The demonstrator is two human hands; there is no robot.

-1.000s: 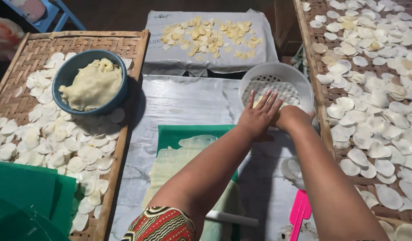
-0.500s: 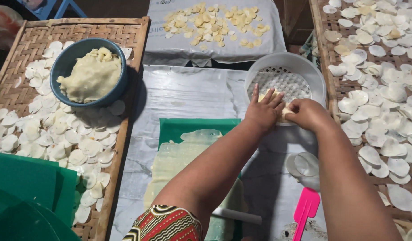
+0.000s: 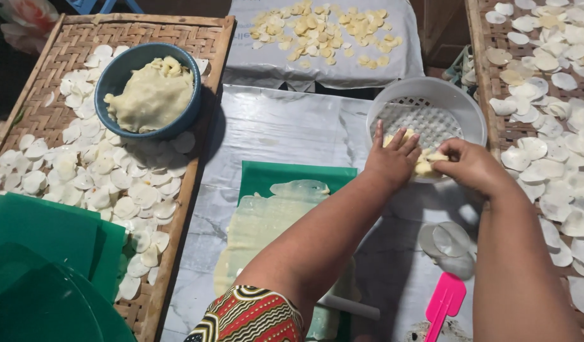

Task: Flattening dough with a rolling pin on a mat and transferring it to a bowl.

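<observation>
Overhead view of a dough-working station, described from the largest elements to the smallest. The table (image 3: 285, 133), covered in pale plastic sheeting, carries a green mat (image 3: 266, 177) bearing a thin rolled sheet of dough (image 3: 260, 221). To the person's left, a woven tray (image 3: 197, 31) holds many white dough discs (image 3: 95, 183) and a blue bowl (image 3: 111, 79) of bulk dough; a second tray of discs (image 3: 558, 133) lies along the right edge. At the far side, a sheet (image 3: 399, 66) carries small yellowish pieces. Stacked green plastic sheets (image 3: 45, 253) occupy the lower left.

The white perforated basket (image 3: 431, 88) stands beyond the mat, to the right. One second earlier both hands reached flat into its interior; they have since drawn back to its near rim. The left hand (image 3: 393, 158) now rests with fingers spread on the rim, touching a lump of dough scraps (image 3: 425, 166). The right hand (image 3: 472, 166) is curled and closed on that same lump, pinching it at the rim. The change suggests that loose scraps have been gathered from the basket into one mass, held between the two hands, which nearly meet.

Smaller items: a clear round cutter (image 3: 447, 240) and a pink spatula (image 3: 445, 304) lie near the right forearm, untouched.
</observation>
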